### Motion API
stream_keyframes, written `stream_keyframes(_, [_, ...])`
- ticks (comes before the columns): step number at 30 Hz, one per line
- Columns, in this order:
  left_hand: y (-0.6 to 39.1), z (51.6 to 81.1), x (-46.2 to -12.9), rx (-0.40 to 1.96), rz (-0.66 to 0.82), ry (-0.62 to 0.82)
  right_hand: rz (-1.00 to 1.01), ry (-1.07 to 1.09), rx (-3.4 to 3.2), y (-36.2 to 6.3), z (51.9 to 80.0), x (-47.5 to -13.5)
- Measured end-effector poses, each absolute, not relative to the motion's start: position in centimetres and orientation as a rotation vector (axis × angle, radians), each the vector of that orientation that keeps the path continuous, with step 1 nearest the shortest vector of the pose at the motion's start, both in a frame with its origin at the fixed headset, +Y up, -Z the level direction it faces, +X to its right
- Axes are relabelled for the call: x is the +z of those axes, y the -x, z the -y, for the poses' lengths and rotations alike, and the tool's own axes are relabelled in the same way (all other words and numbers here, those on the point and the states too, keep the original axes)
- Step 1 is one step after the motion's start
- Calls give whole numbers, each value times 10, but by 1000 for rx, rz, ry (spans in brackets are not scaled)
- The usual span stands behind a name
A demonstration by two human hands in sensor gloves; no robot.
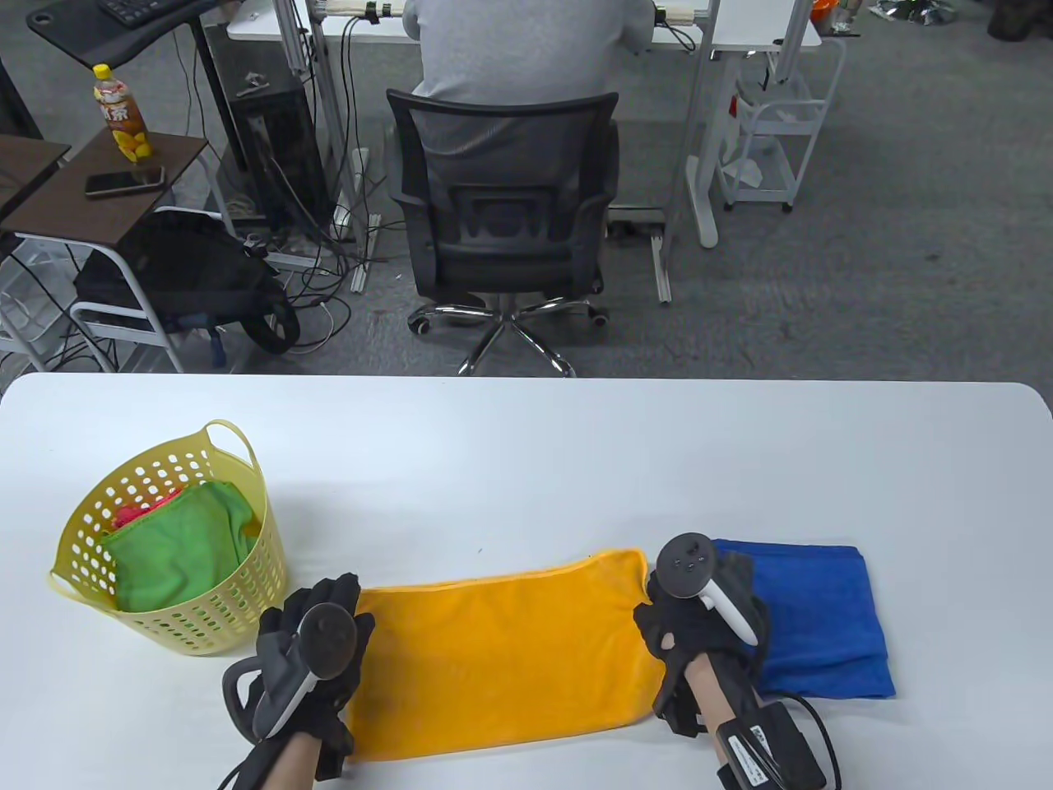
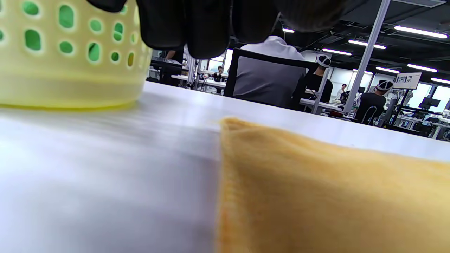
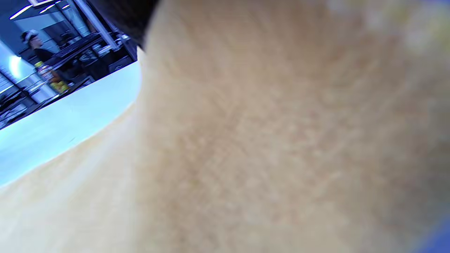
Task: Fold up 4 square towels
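An orange towel [image 1: 502, 650], folded into a long strip, lies flat near the table's front edge. My left hand [image 1: 341, 597] is at its left end with fingers stretched over the corner. In the left wrist view the fingers [image 2: 207, 28] hang above the table, and the towel corner [image 2: 316, 189] lies flat and untouched. My right hand [image 1: 658, 605] is at the towel's right end. In the right wrist view the orange cloth [image 3: 263, 140] fills the frame and rises up to the fingers, so the hand holds that edge. A folded blue towel [image 1: 823, 625] lies just right of my right hand.
A yellow perforated basket [image 1: 247, 592] stands at the left, holding a green towel [image 1: 177, 551] and a red one [image 1: 136, 514]; it also shows in the left wrist view [image 2: 70, 77]. The white table [image 1: 526, 461] stretches behind the towels. A seated person is beyond the table.
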State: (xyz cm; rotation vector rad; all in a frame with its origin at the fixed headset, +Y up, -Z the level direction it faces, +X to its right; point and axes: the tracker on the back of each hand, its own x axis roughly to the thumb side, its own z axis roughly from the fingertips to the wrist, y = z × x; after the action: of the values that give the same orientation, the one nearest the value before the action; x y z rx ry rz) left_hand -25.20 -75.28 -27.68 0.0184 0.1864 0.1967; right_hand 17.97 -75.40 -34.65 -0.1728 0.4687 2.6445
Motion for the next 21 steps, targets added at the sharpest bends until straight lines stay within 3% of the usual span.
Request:
stream_keyframes(5, [252,754,-278,203,-172,26,-401,410,2637,-236,739,-342])
stream_keyframes(9, [248,755,-280,195,-158,41,-328,451,2641,-247,719,-334])
stream_keyframes(13, [244,753,-280,206,-136,47,-337,302,2638,-205,702,-330])
stream_keyframes(16, [243,753,-280,203,-129,44,-375,155,2649,-145,699,-333])
stream_keyframes(21, [246,753,-279,204,-131,23,-508,18,2699,-37,733,-344])
